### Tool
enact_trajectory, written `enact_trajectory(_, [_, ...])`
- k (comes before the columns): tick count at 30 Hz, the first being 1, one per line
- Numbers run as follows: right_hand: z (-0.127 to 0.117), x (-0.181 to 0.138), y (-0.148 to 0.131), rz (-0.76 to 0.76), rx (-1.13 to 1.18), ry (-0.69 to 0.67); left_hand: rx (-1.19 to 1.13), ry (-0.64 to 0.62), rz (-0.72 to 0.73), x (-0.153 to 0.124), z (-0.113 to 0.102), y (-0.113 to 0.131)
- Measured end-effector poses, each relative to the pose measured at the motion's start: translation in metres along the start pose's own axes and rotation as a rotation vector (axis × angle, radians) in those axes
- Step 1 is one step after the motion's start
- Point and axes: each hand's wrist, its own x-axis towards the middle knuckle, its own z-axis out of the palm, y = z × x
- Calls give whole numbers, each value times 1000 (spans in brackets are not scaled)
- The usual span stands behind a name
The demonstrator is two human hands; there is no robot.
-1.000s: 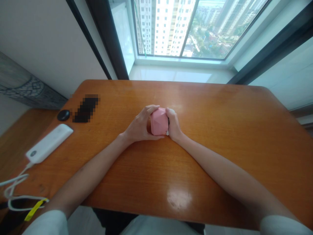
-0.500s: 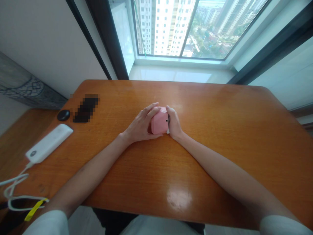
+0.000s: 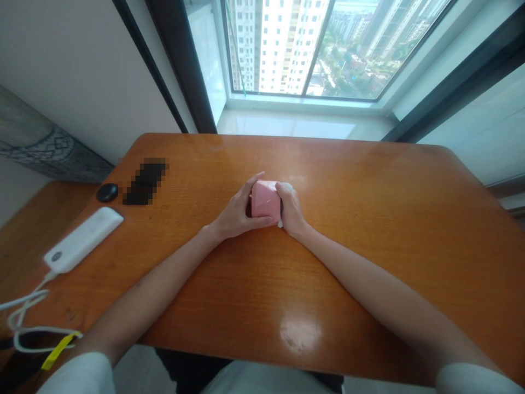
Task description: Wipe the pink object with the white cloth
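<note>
Between my two hands is a small pink box-shaped object (image 3: 265, 200) with smooth, angled faces, held above the middle of the wooden table. My left hand (image 3: 238, 212) wraps its left side, thumb along the near lower edge and fingers at the far side. On the right side, my right hand (image 3: 292, 208) grips it with the thumb over the top right edge. A little white and dark material shows between the right palm and the pink object; most of it is hidden, so I cannot tell what it is.
At the left of the wooden table (image 3: 369, 246) lie a white power strip (image 3: 84, 239) with a looped white cable (image 3: 30, 314), a round black object (image 3: 107, 192) and a pixelated dark item (image 3: 145, 181). A yellow tag (image 3: 57, 350) is near my left forearm. Beyond the table is a window (image 3: 303, 49).
The pink object has turned in my hands, so the small dark spot on its right side is out of sight. My left fingers have shifted around it, and my right thumb lies further over its top.
</note>
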Motion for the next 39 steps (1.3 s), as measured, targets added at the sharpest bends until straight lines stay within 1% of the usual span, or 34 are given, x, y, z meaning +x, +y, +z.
enact_trajectory(3, [0, 4, -1, -8, 25, 26, 135, -3, 186, 0, -2, -3])
enact_trajectory(4, [0, 6, -1, -7, 34, 34, 185, -10, 223, 0, -3, -3])
enact_trajectory(6, [0, 7, 0, -11, 45, 35, 253, -12, 247, 0, -4, -2])
enact_trajectory(9, [-1, 6, 3, -31, 52, 19, 239, 24, 211, 0, -5, 3])
enact_trajectory(11, [-1, 4, 6, -41, 48, 8, 184, 38, 153, 1, -5, 6])
enact_trajectory(15, [-1, 0, 7, -11, 1, 7, 18, -2, -34, 0, -2, 4])
enact_trajectory(17, [-1, 0, 5, -2, -7, 9, -38, -25, -74, 0, 0, 0])
enact_trajectory(19, [0, 1, 3, -5, 2, 20, -24, -20, -18, -1, 1, -4])
enact_trajectory(23, [0, 8, 2, -7, 37, 70, 122, -17, 212, 1, 0, -5])
enact_trajectory(25, [0, 10, 2, -19, 42, 82, 156, -12, 261, 2, -2, -1])
enact_trajectory(26, [0, 10, 3, -26, 41, 79, 155, 1, 258, 2, -2, 1])
enact_trajectory(28, [0, 8, 4, -38, 39, 57, 131, 29, 200, 2, -4, 6])
enact_trajectory(32, [1, 0, 3, -15, 3, -21, 3, 29, -10, 2, -4, 11])
enact_trajectory(34, [0, -3, 1, 18, -14, -45, -58, 13, -72, 2, -2, 9])
enact_trajectory(36, [0, -4, 0, 26, -7, -46, -85, 3, -86, 2, -1, 5])
enact_trajectory(37, [0, -3, -1, 21, -1, -43, -83, 5, -70, 2, 0, 3])
enact_trajectory(39, [0, -1, -2, 11, 9, -35, -43, 26, 10, 1, 1, -1])
